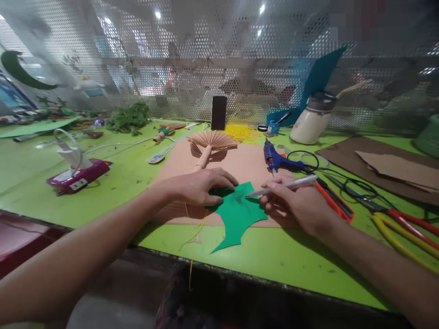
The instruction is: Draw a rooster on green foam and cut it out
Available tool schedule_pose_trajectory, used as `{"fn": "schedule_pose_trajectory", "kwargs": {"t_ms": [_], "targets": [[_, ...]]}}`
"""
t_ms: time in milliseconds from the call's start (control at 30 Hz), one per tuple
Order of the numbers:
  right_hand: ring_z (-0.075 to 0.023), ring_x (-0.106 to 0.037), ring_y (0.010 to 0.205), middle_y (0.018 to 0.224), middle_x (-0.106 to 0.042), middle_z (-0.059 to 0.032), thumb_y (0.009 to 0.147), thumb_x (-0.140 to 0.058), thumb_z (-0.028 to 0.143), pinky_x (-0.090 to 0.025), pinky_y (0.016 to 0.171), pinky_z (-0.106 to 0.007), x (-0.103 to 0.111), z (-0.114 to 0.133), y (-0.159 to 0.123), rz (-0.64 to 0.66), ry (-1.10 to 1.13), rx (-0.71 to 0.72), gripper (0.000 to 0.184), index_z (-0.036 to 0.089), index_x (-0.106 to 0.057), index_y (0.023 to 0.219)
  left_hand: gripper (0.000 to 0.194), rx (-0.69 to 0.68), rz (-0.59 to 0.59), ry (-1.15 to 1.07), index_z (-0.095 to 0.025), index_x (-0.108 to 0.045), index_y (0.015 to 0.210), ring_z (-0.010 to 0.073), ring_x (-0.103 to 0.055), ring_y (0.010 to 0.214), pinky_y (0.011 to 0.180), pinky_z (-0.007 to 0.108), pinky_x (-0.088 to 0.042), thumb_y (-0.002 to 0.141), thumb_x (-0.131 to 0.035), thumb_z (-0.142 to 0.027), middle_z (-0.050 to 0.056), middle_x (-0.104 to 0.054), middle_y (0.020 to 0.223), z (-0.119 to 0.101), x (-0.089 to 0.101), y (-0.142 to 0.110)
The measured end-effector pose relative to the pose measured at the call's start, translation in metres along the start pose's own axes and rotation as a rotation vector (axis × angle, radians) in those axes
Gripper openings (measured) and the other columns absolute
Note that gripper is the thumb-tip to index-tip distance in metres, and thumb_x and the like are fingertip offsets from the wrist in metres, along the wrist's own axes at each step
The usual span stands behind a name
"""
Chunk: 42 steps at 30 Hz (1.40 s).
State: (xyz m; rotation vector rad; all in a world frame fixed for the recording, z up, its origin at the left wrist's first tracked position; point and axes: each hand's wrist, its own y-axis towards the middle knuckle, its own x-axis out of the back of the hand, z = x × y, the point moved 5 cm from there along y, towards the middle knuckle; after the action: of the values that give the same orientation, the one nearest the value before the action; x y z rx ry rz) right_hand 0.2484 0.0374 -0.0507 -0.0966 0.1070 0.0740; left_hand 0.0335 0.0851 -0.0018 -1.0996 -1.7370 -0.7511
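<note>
A cut green sheet [240,212] with a jagged outline and a pointed tail lies on brown paper [164,178]. Dark curved strokes show on its middle. My left hand [206,185] rests on the sheet's left edge, fingers apart and pressing down, with thumb and forefinger spread. In my right hand [288,196] is a white pen [291,185], its tip at the sheet's upper right part. Just beyond my left hand lies a pleated brown paper fan shape [212,141] with a rolled stem. Yellow strands [197,230] trail under my left hand toward the table edge.
On the right are a blue glue gun [274,157], an orange cutter [336,201], scissors [394,214] and cables. A phone [218,113] stands at the back beside yellow shreds [242,132]. A purple power strip [78,176] sits left; a cream bottle [312,121] stands back right.
</note>
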Motion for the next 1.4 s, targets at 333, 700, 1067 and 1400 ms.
{"fn": "schedule_pose_trajectory", "kwargs": {"t_ms": [333,700,1067,1400], "targets": [[-0.0139,-0.066,0.058,0.071,-0.076,-0.0031,0.076,-0.087,0.048,-0.055,0.057,-0.025,-0.001,0.002,-0.004,-0.002,0.023,-0.034,0.031,0.021,-0.073,0.082,0.028,0.012,-0.017,-0.041,-0.020,-0.072,0.115,0.0265,-0.062,0.125,0.112,0.041,-0.047,0.089,-0.063,-0.016,0.011,-0.065,0.139,0.002,-0.001,-0.005],[-0.0134,-0.066,0.062,0.072,-0.076,-0.0021,0.082,-0.083,0.039,-0.051,0.058,-0.024,-0.009,0.005,-0.003,0.059,-0.035,-0.005,0.020,0.022,-0.074,0.080,0.020,0.007,-0.051,-0.058,-0.021,-0.075,0.105,0.0232,-0.064,0.122,0.109,0.035,-0.048,0.092,-0.062,-0.013,0.009,-0.067,0.134,-0.003,-0.003,-0.004],[-0.0130,-0.063,0.058,0.070,-0.076,-0.0011,0.088,-0.077,0.038,-0.046,0.054,-0.023,-0.010,0.008,0.003,0.086,-0.175,0.019,0.018,0.024,-0.074,0.078,0.023,-0.016,-0.090,-0.027,-0.018,-0.075,0.098,0.0235,-0.068,0.117,0.105,0.035,-0.052,0.090,-0.057,-0.005,0.011,-0.069,0.133,-0.006,-0.004,-0.002],[-0.0074,-0.050,0.042,0.058,-0.071,-0.0001,0.083,-0.080,0.039,-0.034,0.040,-0.019,-0.008,0.007,0.002,0.089,-0.130,-0.029,0.026,0.020,-0.069,0.069,0.021,-0.037,-0.088,-0.030,-0.016,-0.074,0.101,0.0243,-0.066,0.117,0.105,0.038,-0.052,0.090,-0.059,-0.006,0.013,-0.067,0.132,-0.006,-0.005,-0.001]]}}
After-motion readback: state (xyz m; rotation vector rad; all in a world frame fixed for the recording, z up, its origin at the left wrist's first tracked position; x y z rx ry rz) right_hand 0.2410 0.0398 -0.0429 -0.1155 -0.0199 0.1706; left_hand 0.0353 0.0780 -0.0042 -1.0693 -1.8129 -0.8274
